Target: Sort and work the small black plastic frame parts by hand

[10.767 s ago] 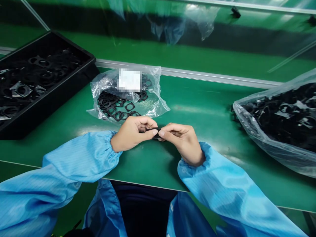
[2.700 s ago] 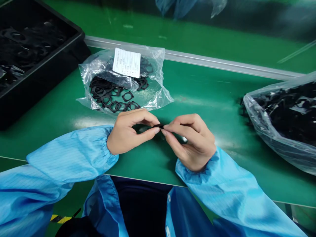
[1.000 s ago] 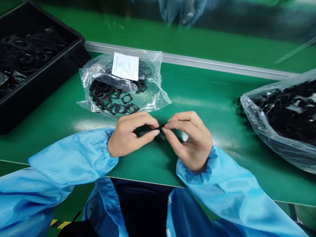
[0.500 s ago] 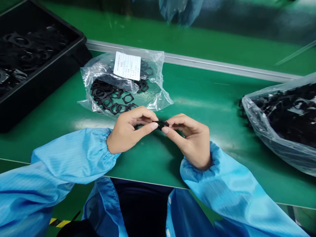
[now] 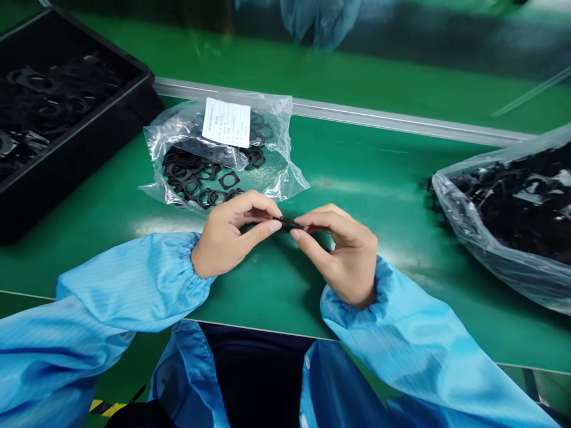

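Observation:
My left hand (image 5: 227, 235) and my right hand (image 5: 343, 249) meet above the green table (image 5: 379, 190), both in blue sleeves. Between their pinched fingertips is a small flat black part (image 5: 289, 223), seen edge-on, mostly hidden by the fingers. Both hands are closed on it with thumb and forefinger. Just beyond my left hand lies a clear plastic bag (image 5: 223, 154) with a white label, holding several thin black ring-shaped gaskets.
A black tray (image 5: 66, 113) with several black parts stands at the far left. A large clear bag of black parts (image 5: 513, 214) lies at the right edge. A metal rail (image 5: 401, 122) runs across the table behind the small bag.
Both hands have stayed pinched on the small black part, turning it slightly between the fingertips. The view has shifted a little; the bags and tray have not moved.

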### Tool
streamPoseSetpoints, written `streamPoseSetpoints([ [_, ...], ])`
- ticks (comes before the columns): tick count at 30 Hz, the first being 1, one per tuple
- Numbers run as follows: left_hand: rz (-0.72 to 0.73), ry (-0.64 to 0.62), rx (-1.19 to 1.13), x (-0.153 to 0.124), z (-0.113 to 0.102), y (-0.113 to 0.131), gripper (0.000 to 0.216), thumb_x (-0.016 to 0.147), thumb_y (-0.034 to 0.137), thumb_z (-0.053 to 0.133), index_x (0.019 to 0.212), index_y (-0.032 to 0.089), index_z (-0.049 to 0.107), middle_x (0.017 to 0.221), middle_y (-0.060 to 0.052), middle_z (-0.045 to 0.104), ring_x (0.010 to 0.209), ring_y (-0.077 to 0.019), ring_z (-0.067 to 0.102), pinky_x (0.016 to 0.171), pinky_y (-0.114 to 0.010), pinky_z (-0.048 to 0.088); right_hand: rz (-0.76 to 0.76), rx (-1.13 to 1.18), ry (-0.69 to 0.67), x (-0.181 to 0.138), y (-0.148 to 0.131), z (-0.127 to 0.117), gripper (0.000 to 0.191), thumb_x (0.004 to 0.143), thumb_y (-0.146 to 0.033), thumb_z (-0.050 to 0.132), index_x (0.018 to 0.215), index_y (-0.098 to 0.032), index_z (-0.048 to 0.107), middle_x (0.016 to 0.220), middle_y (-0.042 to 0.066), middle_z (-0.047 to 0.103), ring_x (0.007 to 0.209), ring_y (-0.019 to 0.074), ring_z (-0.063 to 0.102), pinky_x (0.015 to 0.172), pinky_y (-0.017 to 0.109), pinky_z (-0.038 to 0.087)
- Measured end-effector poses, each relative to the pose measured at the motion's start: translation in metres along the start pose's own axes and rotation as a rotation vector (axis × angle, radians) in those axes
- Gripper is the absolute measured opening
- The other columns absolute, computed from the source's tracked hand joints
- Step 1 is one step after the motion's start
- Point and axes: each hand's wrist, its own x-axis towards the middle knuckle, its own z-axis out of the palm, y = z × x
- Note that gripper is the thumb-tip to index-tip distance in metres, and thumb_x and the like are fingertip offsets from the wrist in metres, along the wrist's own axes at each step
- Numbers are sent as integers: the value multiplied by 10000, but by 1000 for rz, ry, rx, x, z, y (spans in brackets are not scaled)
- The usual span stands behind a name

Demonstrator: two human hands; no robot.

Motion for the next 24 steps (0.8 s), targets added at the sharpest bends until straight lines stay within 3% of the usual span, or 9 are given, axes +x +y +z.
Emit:
streamPoseSetpoints([
  [3, -60, -13, -45, 0, 0, 0, 235, 887, 399, 766, 884, 182, 676, 823, -22, 719, 791, -156, 737, 727, -261, 638, 76, 95, -12, 2, 0, -2, 67, 858, -249, 793, 830, -200, 758, 789, 26, 717, 720, 157, 673, 705, 301, 582],
  [7, -238, -102, -242, 4, -1, -2, 289, 844, 421, 815, 883, 173, 672, 770, -28, 742, 711, -174, 768, 677, -276, 660, 391, 475, -132, 7, 4, -4, 214, 815, -375, 845, 803, -190, 739, 714, 0, 718, 643, 135, 685, 668, 280, 594],
  [10, -368, -162, -390, 8, -5, -6, 326, 823, 434, 836, 905, 164, 674, 782, -44, 767, 709, -194, 783, 686, -310, 679, 562, 618, -178, 11, 7, -5, 309, 739, -429, 901, 795, -179, 727, 695, -9, 728, 620, 121, 692, 661, 260, 596],
  [15, -485, -175, -486, 10, -6, -11, 379, 778, 434, 875, 927, 156, 665, 793, -45, 775, 713, -186, 785, 701, -307, 678, 657, 681, -243, 14, 8, -5, 377, 682, -449, 932, 810, -173, 710, 686, -17, 720, 590, 104, 677, 656, 254, 593],
  [18, -448, -162, -451, 10, 2, -13, 451, 745, 479, 885, 966, 157, 659, 779, -39, 754, 703, -182, 774, 684, -308, 667, 583, 615, -239, 16, 6, -5, 405, 626, -406, 968, 831, -181, 701, 671, -20, 707, 593, 120, 669, 660, 277, 592],
  [21, -314, -174, -305, 19, 1, -16, 443, 776, 524, 840, 931, 149, 661, 771, -55, 737, 690, -176, 757, 699, -326, 655, 538, 510, -208, 21, 7, -4, 412, 634, -415, 965, 867, -181, 719, 712, 25, 741, 640, 155, 699, 673, 302, 599],
  [23, -160, -106, -139, 27, -17, -13, 395, 818, 512, 804, 914, 156, 664, 800, -62, 739, 712, -173, 750, 703, -323, 639, 508, 490, -168, 24, 8, -3, 428, 643, -446, 954, 898, -180, 737, 714, 34, 744, 646, 160, 702, 657, 297, 596],
  [24, -61, -14, -37, 31, -34, -9, 361, 838, 493, 788, 915, 163, 665, 813, -54, 738, 722, -165, 744, 699, -313, 626, 495, 484, -155, 24, 9, -2, 428, 651, -462, 945, 901, -179, 744, 709, 35, 741, 643, 159, 699, 647, 295, 594],
])
